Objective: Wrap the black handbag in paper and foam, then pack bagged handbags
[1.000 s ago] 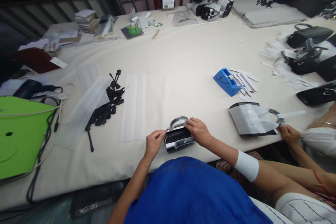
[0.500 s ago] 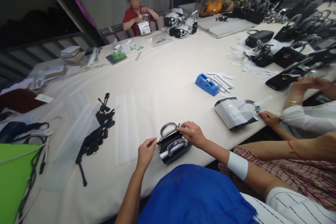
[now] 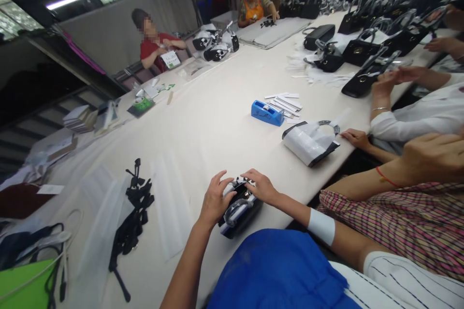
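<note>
A small black handbag (image 3: 243, 217) lies tilted on the table before me, its top toward my hands. Its near handle (image 3: 235, 210) is wrapped in clear film; the far handle is mostly hidden behind my fingers. My left hand (image 3: 216, 199) is at the bag's left end, fingers spread and curved, thumb over the opening. At the far right edge of the bag, my right hand (image 3: 261, 186) has its thumb and fingers bent around the rim near the gold-coloured fitting. A white strip shows along the bag's near side.
Black straps (image 3: 132, 222) lie in a heap on the left beside white sheets (image 3: 170, 203). A blue tape dispenser (image 3: 267, 113) stands ahead, near paper strips (image 3: 284, 105). A wrapped bag (image 3: 308, 144) is at right, close to a co-worker's hand (image 3: 357, 139). Many black handbags (image 3: 366, 50) fill the far right.
My left hand has moved from the bag's left corner over its top, with fingers spreading. The far handle, upright before, is now down or hidden. The whole view has shifted.
</note>
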The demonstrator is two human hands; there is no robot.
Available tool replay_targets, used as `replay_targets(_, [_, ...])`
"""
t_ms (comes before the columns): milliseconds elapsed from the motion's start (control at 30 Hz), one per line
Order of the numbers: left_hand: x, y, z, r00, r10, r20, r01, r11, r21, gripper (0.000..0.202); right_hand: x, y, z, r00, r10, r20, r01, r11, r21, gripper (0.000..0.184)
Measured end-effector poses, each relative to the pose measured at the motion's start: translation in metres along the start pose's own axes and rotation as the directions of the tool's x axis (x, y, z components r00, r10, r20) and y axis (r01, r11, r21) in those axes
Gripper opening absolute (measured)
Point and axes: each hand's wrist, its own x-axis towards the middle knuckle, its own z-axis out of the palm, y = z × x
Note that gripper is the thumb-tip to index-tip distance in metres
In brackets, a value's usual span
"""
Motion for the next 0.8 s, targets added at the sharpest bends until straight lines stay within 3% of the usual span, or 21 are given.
replay_targets(100, [-0.001,-0.006,0.008,1.0,0.022,0.006,-0.022,0.999,0.029,0.025,0.003,0.003,0.0,0.999,-0.041,0.01,0.041,0.998,0.057,0.039])
replay_targets(333, [-0.005,0.001,0.018,0.985,0.101,-0.14,-0.073,0.979,0.191,0.01,0.008,0.013,0.004,0.999,-0.018,0.03,0.015,0.995,0.103,0.034])
replay_targets(533, [-0.005,0.01,0.023,0.982,0.134,-0.132,-0.08,0.934,0.348,0.01,0.004,0.011,0.001,0.999,-0.018,0.05,0.02,0.999,-0.028,0.031])
replay_targets(633, [-0.007,0.005,0.027,0.983,0.107,-0.15,-0.048,0.935,0.35,0.008,0.011,0.008,-0.005,0.986,-0.094,0.137,0.109,0.988,-0.11,0.034])
replay_targets(733, [-0.01,0.001,0.031,0.985,0.085,-0.153,-0.029,0.943,0.332,0.009,0.026,0.01,-0.011,0.937,-0.173,0.302,0.221,0.967,-0.13,0.038])
replay_targets(800, [-0.011,0.0,0.032,0.985,0.084,-0.154,-0.03,0.944,0.328,0.009,0.037,0.015,-0.014,0.91,-0.164,0.381,0.209,0.975,-0.078,0.047])
